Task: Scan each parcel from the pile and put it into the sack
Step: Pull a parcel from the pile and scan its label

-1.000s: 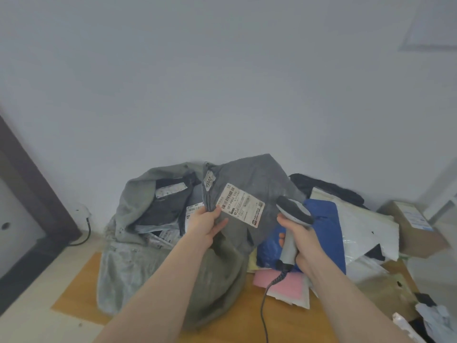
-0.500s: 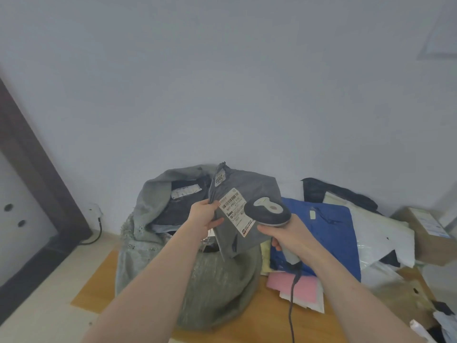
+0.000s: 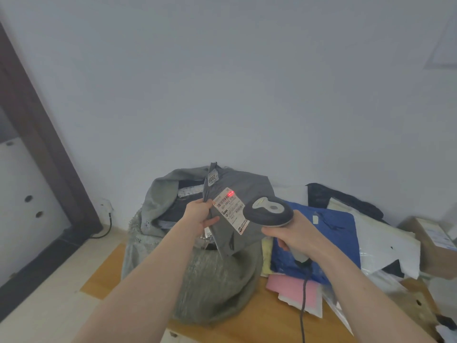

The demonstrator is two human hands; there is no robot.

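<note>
My left hand (image 3: 201,214) pinches one grey parcel (image 3: 243,209) upright above the sack (image 3: 212,280). My right hand (image 3: 291,233) grips one scanner (image 3: 268,212), levelled at its label (image 3: 228,210), one red dot showing.

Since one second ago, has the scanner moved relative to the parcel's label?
Yes. The scanner, gripped in the right hand, has swung up towards the label on the grey parcel.

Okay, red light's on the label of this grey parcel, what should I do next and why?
Probably lower the grey parcel into the open sack right beneath it. The scanner in your right hand already casts its red dot on the label, and your left hand holds the parcel.
</note>
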